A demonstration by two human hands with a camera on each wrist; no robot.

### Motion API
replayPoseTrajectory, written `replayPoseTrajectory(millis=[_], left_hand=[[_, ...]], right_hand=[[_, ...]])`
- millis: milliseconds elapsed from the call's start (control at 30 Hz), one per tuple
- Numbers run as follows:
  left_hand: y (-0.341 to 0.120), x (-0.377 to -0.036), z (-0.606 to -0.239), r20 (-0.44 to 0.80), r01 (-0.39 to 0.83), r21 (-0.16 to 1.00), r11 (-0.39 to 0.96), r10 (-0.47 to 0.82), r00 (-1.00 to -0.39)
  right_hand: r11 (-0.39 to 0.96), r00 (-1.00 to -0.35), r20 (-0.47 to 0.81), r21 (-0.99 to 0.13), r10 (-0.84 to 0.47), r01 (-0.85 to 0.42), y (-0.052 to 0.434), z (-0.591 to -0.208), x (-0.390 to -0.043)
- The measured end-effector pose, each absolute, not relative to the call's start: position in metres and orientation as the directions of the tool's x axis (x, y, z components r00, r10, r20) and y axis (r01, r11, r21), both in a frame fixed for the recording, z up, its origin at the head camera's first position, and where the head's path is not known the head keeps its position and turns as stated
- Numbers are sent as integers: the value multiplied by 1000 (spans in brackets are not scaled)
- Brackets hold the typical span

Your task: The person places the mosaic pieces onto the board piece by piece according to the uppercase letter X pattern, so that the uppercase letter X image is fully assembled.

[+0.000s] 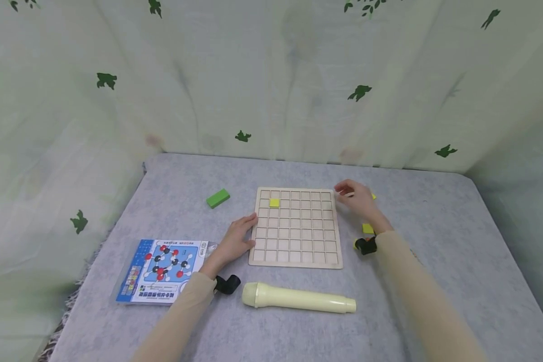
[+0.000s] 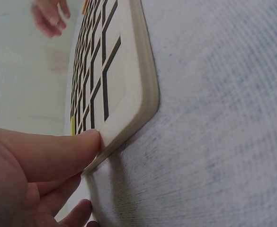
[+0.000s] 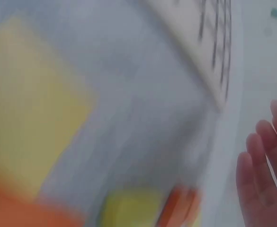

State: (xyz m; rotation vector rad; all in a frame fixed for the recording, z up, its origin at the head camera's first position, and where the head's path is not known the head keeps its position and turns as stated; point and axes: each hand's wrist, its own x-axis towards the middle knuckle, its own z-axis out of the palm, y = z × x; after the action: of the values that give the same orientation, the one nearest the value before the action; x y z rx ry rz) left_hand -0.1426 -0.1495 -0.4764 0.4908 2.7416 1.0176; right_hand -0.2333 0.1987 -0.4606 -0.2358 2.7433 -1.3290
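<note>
- A makeshift recording corner in what looks like a room at home, not a lab or workshop.
- Pale cloth curtains [image 1: 271,75] printed with small green leaves hang across the upper frame and down both sides, closing the spot in.
- A bench [image 1: 434,211] under a grey, fuzzy cloth fills the lower half.
- On it lie playthings: a wooden grid board [image 1: 296,229] at centre, a molecule-model kit packet [image 1: 165,269] at lower left, a green block [image 1: 217,198].
</note>
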Motion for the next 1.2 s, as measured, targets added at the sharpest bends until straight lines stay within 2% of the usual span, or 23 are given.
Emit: replayPoseTrajectory(millis=[133,300,667,900,1200], left_hand=[[-150,-142,-477,-51,237,659,714,356,-933],[-150,-141,-478,-54,231,659,716,352,-935],[-149,-141,-476,-47,242,661,710,361,-931],[-149,-141,-476,-59,224,671,706,353,-934],[-150,-141,-476,-59,227,663,713,353,-934]], right_hand=[[642,-993,-64,-766,-97,-13,237,-470,-226],[699,-992,-111,-714,-52,43,259,-479,-218],[771,-989,-142,-634,-34,65,259,-480,-221],[780,-988,-142,-625,-54,47,260,-479,-225],[779,-971,-209,-625,-119,39,262,-473,-225]])
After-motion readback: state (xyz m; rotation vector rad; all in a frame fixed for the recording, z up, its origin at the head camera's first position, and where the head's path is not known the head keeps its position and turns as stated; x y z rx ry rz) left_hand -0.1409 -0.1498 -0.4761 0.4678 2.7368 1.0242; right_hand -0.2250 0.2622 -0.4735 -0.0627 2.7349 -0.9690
